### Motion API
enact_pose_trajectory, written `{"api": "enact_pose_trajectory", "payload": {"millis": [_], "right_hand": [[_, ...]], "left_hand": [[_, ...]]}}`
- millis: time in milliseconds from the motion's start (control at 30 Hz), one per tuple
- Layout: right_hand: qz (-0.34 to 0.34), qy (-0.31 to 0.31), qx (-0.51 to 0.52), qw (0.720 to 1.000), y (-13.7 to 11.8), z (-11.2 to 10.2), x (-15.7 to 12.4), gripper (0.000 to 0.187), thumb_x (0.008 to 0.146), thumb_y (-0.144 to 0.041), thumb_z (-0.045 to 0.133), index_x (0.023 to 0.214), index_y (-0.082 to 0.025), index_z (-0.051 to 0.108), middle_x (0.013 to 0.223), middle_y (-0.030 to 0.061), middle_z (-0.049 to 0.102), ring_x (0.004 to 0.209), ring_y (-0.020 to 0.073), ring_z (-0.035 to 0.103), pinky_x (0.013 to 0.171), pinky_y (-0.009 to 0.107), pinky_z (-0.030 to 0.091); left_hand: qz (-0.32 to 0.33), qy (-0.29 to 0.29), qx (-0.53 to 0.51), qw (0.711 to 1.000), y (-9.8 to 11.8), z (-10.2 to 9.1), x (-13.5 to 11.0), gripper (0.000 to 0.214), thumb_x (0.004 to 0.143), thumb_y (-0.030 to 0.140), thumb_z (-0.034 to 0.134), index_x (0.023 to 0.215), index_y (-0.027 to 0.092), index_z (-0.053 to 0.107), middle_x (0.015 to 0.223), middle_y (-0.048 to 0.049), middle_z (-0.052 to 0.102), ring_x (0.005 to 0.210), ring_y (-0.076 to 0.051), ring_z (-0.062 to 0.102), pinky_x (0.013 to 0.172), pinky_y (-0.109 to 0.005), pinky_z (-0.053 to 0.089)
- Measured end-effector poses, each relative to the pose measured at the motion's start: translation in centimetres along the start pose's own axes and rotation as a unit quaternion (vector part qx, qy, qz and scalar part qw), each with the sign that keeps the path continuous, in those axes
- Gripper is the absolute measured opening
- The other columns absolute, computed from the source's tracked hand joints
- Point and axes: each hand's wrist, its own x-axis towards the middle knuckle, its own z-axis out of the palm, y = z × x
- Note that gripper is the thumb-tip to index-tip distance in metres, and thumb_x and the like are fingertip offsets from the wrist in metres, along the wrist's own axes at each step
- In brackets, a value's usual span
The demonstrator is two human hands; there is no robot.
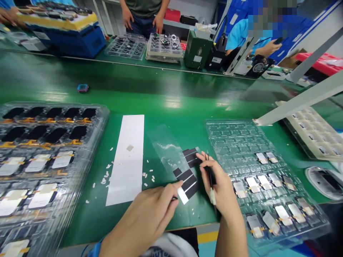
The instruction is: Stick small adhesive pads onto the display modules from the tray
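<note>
My left hand (158,205) has its fingers bent, with the index fingertip on the edge of a sheet of black stickers (187,180). A small dark bit shows by its thumb, too hidden to name. In my right hand (218,182) is a slim black tool, probably tweezers (210,175), with a white wrap low on its shaft. The tips of its thumb and index finger touch a second group of black strips (192,157). Clear film (166,146) extends behind both groups. Left of them lies a long white sheet (128,157) bearing one small grey square (130,147).
A clear tray (93,132) of black screens and white-backed parts stands at left. Another clear tray (230,142) with several small parts is at right. White scraps (105,175) litter the green table. A slanted post (300,100) crosses the right side. Two people are across the bench.
</note>
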Motion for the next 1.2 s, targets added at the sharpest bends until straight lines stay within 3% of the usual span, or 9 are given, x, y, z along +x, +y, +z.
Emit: {"api": "enact_pose_trajectory", "payload": {"millis": [100, 233, 333, 433, 767, 867, 967, 1067, 1200], "right_hand": [[-0.010, -0.042, -0.014, 0.999, 0.3, 0.2, 0.0, 0.012, 0.096, -0.018, 0.049, 0.102, -0.027, 0.054, 0.132, 0.0066, 0.065, 0.131, 0.0211, 0.055, 0.113, 0.052, 0.042], [-0.002, -0.031, -0.022, 0.999, 0.6, 0.2, -0.3, 0.010, 0.094, -0.020, 0.055, 0.101, -0.027, 0.055, 0.126, 0.0060, 0.068, 0.125, 0.0226, 0.060, 0.106, 0.049, 0.048], [0.007, -0.027, -0.012, 1.000, 0.5, 0.1, -0.6, 0.011, 0.093, -0.020, 0.056, 0.101, -0.028, 0.056, 0.125, 0.0059, 0.069, 0.123, 0.0224, 0.061, 0.101, 0.044, 0.052], [0.016, -0.018, 0.007, 1.000, 0.4, 0.0, -0.7, 0.011, 0.094, -0.020, 0.056, 0.100, -0.028, 0.057, 0.123, 0.0048, 0.069, 0.121, 0.0204, 0.062, 0.098, 0.039, 0.053], [0.019, -0.033, 0.044, 0.998, 0.2, -0.1, -0.8, 0.014, 0.097, -0.017, 0.051, 0.099, -0.028, 0.058, 0.121, 0.0032, 0.069, 0.121, 0.0159, 0.062, 0.098, 0.031, 0.051], [0.025, 0.043, 0.056, 0.997, 0.0, 0.0, -0.9, 0.011, 0.094, -0.017, 0.057, 0.100, -0.026, 0.058, 0.122, 0.0063, 0.069, 0.116, 0.0183, 0.065, 0.098, 0.035, 0.052], [0.020, 0.207, 0.088, 0.974, 0.0, 0.1, -1.0, 0.014, 0.089, -0.016, 0.063, 0.100, -0.022, 0.058, 0.114, 0.0093, 0.071, 0.104, 0.0211, 0.070, 0.096, 0.041, 0.053], [-0.027, 0.321, 0.140, 0.936, -0.4, 0.0, -0.9, 0.015, 0.087, -0.013, 0.064, 0.099, -0.020, 0.058, 0.102, 0.0085, 0.073, 0.092, 0.0219, 0.073, 0.083, 0.040, 0.058], [-0.078, 0.270, 0.160, 0.946, -2.3, 0.7, -0.9, 0.020, 0.085, -0.010, 0.063, 0.101, -0.020, 0.057, 0.099, 0.0075, 0.071, 0.094, 0.0211, 0.071, 0.080, 0.038, 0.057]], "left_hand": [[0.032, -0.032, 0.079, 0.996, 0.6, 0.7, 1.1, 0.030, 0.099, 0.014, 0.040, 0.124, 0.020, 0.055, 0.096, -0.0097, 0.075, 0.079, -0.028, 0.072, 0.066, -0.037, 0.054], [0.054, -0.037, 0.141, 0.988, 0.7, 1.0, 1.6, 0.027, 0.096, 0.012, 0.044, 0.116, 0.017, 0.062, 0.087, -0.0091, 0.074, 0.070, -0.028, 0.070, 0.064, -0.040, 0.055], [0.077, -0.017, 0.138, 0.987, 0.4, 0.9, 1.5, 0.026, 0.095, 0.010, 0.046, 0.113, 0.018, 0.063, 0.104, -0.0107, 0.075, 0.100, -0.033, 0.070, 0.080, -0.045, 0.058], [0.079, -0.004, 0.099, 0.992, 0.0, 0.8, 1.3, 0.029, 0.097, 0.010, 0.046, 0.119, 0.019, 0.062, 0.117, -0.0100, 0.074, 0.133, -0.032, 0.054, 0.100, -0.046, 0.054], [0.036, 0.000, 0.025, 0.999, -0.8, 0.7, 1.3, 0.026, 0.099, 0.015, 0.044, 0.120, 0.021, 0.060, 0.121, -0.0116, 0.072, 0.137, -0.029, 0.049, 0.115, -0.052, 0.040], [0.049, 0.027, 0.010, 0.998, -1.3, 0.6, 1.0, 0.028, 0.098, 0.012, 0.047, 0.121, 0.022, 0.058, 0.127, -0.0106, 0.069, 0.138, -0.027, 0.049, 0.116, -0.052, 0.038], [0.083, 0.106, -0.054, 0.989, -1.7, 0.4, 0.4, 0.033, 0.096, 0.007, 0.048, 0.124, 0.025, 0.053, 0.131, -0.0076, 0.068, 0.139, -0.025, 0.048, 0.121, -0.052, 0.029], [0.080, 0.226, -0.231, 0.943, -1.7, 0.3, -0.1, 0.018, 0.101, 0.014, 0.045, 0.111, 0.028, 0.052, 0.121, -0.0035, 0.074, 0.139, -0.023, 0.048, 0.122, -0.049, 0.026], [-0.001, 0.265, -0.551, 0.791, -0.4, -0.2, -0.1, 0.015, 0.103, 0.035, 0.049, 0.094, 0.026, 0.057, 0.096, 0.0003, 0.080, 0.124, -0.022, 0.063, 0.113, -0.039, 0.044]]}}
